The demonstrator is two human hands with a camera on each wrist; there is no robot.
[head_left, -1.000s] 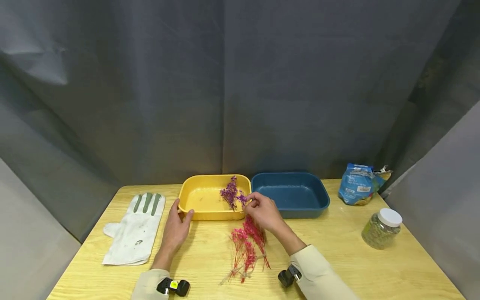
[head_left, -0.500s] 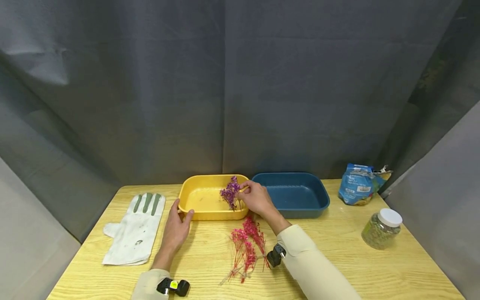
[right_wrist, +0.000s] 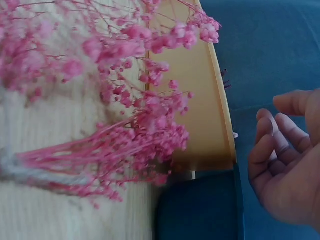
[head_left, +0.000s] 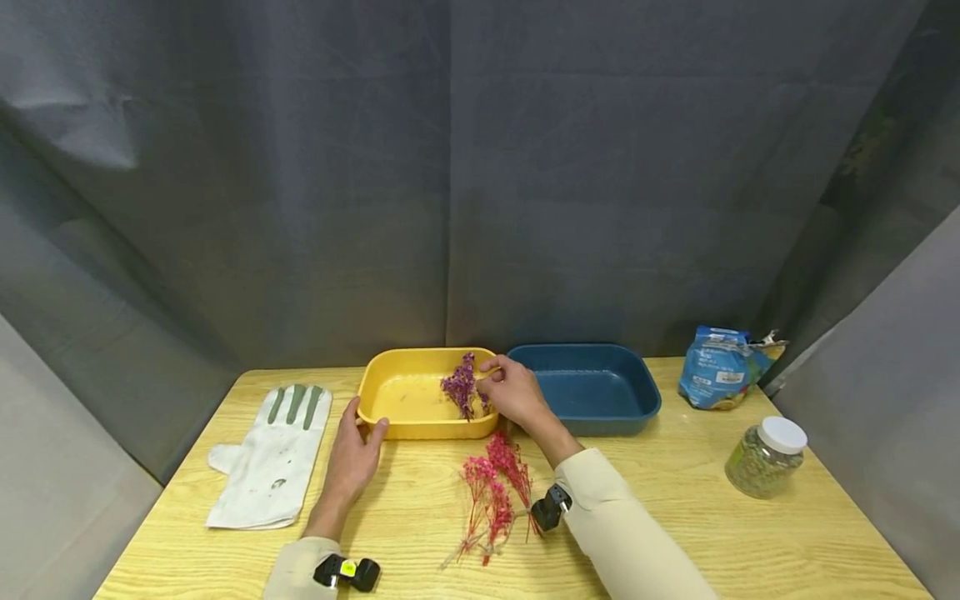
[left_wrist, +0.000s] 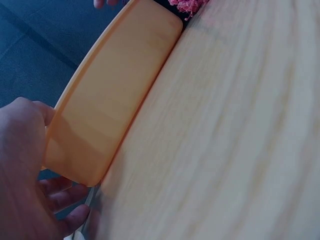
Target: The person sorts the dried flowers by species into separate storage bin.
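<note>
A yellow tray [head_left: 408, 429] stands on the table, and my left hand [head_left: 354, 458] grips its left end, thumb at the rim and fingers along the outer wall. Dried purple flowers [head_left: 461, 387] lie in the tray's right part. Over its right rim hovers my right hand [head_left: 517, 396], fingers loosely curled; the right wrist view shows nothing between thumb and fingers. Bunches of dried pink flowers [head_left: 497, 500] lie on the table in front of the tray, below my right forearm. In the right wrist view these pink flowers [right_wrist: 150, 130] fill the foreground.
Right of the yellow tray stands a dark blue tray [head_left: 592, 396]. A white work glove [head_left: 270, 467] lies at the left. Toward the right are a blue bag [head_left: 716, 371] and a clear jar [head_left: 761, 462] with a white lid. A dark curtain [head_left: 480, 183] hangs behind the table.
My right hand has moved left over the yellow tray and let go of a sprig of purple flowers, which now lies beside the others. My left hand has stayed on the tray.
</note>
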